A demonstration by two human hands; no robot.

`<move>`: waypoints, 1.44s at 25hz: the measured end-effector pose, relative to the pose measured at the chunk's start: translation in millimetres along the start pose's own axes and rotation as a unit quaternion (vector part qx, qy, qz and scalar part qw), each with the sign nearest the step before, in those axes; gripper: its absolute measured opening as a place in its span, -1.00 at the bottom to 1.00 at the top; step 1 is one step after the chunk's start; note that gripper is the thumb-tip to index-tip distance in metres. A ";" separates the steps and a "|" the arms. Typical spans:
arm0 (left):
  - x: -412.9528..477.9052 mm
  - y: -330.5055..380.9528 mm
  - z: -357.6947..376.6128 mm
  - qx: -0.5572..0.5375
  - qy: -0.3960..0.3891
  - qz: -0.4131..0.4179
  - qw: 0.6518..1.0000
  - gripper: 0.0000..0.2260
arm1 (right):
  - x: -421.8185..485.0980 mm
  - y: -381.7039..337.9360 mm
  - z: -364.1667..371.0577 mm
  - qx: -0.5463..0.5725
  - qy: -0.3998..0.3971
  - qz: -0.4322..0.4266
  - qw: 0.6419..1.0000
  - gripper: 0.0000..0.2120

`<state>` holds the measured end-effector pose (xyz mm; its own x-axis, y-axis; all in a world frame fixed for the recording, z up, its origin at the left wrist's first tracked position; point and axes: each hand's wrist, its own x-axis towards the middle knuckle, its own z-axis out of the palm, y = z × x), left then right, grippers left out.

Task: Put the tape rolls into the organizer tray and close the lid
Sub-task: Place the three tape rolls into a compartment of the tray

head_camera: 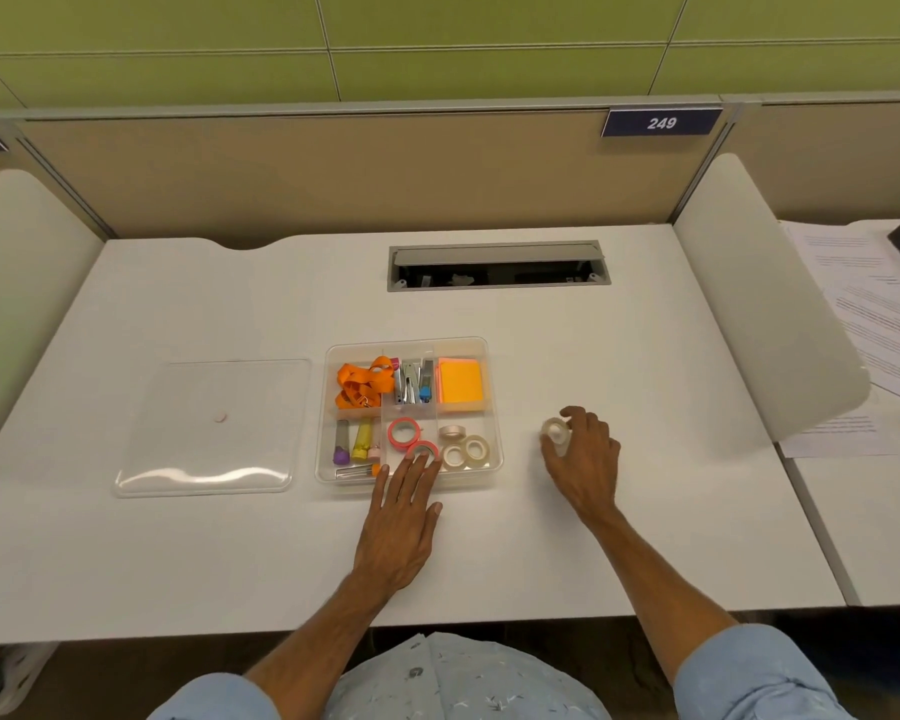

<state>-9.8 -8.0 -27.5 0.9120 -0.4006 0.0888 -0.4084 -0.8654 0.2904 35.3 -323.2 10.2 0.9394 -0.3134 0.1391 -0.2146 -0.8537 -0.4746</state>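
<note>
The desk (281, 553) at centre frame is plain white. The organizer tray (328, 449) and the lid (204, 433) to its left are clear. Inside the tray: an orange lanyard (359, 384), orange sticky notes (460, 386), two pink-edged tape rolls (405, 432) and pale translucent tape rolls (475, 451). The wall panels (437, 44) along the top are green. The shirt (458, 683) at the bottom is light blue with a small scattered print.

A cable hatch (499, 266) w/ raised flap is set into the white desk (567, 537). A "249" sign (661, 122) is fixed to the beige partition (307, 168). Printed sheets (874, 330) are spread at far right.
</note>
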 end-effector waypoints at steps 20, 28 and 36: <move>0.3 -8.2 2.9 0.009 -0.004 0.021 1.000 -0.45 | 1.4 -73.1 21.2 -0.058 -0.119 -0.200 0.971 -0.62; 0.5 -9.4 4.1 0.003 -0.007 0.022 1.000 -0.45 | 16.7 -90.0 21.0 -0.165 -0.224 -0.211 0.937 -0.57; 1.6 -11.5 1.7 -0.002 -0.006 0.029 1.000 -0.43 | 21.6 -97.0 18.5 -0.142 -0.223 -0.209 0.942 -0.57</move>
<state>-3.7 0.8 -32.3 0.8863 -0.4533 0.0949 -0.4603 -0.8394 0.2892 81.4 -239.4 43.2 0.9631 0.2262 -0.1460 0.1955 -0.9604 -0.1984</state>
